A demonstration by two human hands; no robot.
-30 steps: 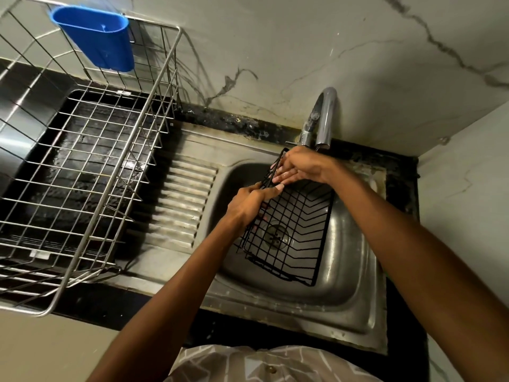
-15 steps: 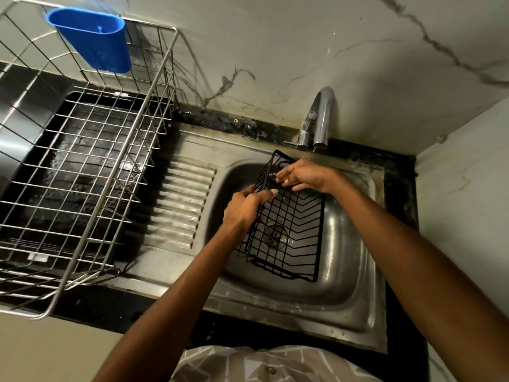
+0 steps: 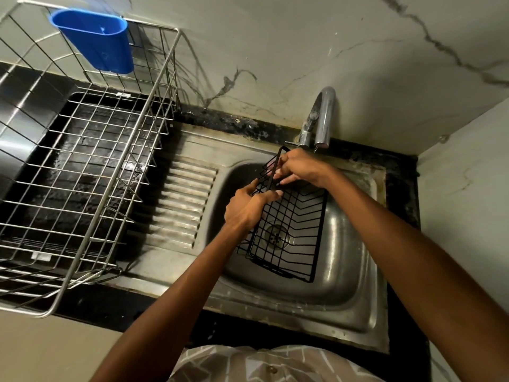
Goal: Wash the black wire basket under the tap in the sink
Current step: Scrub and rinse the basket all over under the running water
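Note:
The black wire basket (image 3: 292, 232) is held tilted inside the steel sink (image 3: 347, 274), over the drain (image 3: 276, 236). My left hand (image 3: 248, 206) grips its left rim near the middle. My right hand (image 3: 298, 168) holds the far upper corner, fingers wrapped over the wire, just below the chrome tap (image 3: 321, 119). I cannot make out a stream of water from the spout.
A large steel wire dish rack (image 3: 91, 166) stands on the black counter at the left, with a blue plastic cup holder (image 3: 95, 41) hung on its far rim. The ribbed drainboard (image 3: 181, 205) lies between rack and sink. Marble walls close the back and right.
The basket has swung a little, its far corner lifted toward the tap. My right hand shifted along the far rim; my left hand keeps its grip on the left side.

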